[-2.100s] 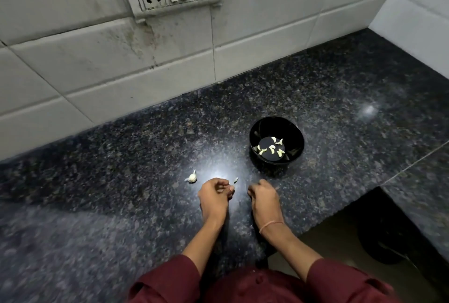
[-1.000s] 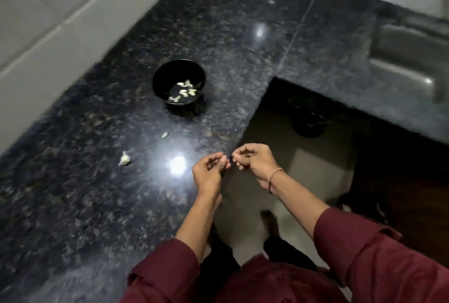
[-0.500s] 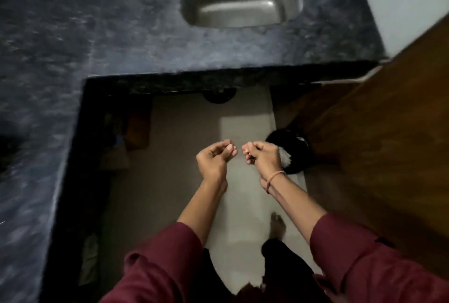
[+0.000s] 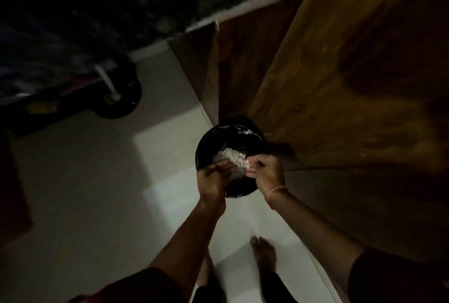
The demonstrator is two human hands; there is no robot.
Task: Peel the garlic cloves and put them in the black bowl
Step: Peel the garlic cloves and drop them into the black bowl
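Observation:
Both hands hang over a black-lined waste bin (image 4: pixel 233 136) on the floor. A heap of pale garlic skins (image 4: pixel 230 157) lies inside it. My left hand (image 4: pixel 215 175) reaches over the bin's near rim with its fingers stretched toward the skins. My right hand (image 4: pixel 266 169) is just to the right, fingers curled and fingertips drawn together. The blur hides whether anything is pinched in them. The black bowl, the garlic cloves and the counter top are out of view.
A brown wooden cabinet front (image 4: pixel 340 72) stands directly right of the bin. The pale tiled floor (image 4: pixel 97 193) spreads to the left. My bare feet (image 4: pixel 263 251) stand below the hands. A dark round object (image 4: pixel 116 98) sits under the counter at the upper left.
The view has swung from the counter with the bowl and clove down to the floor. Both hands have moved away from the counter and now hang over the waste bin.

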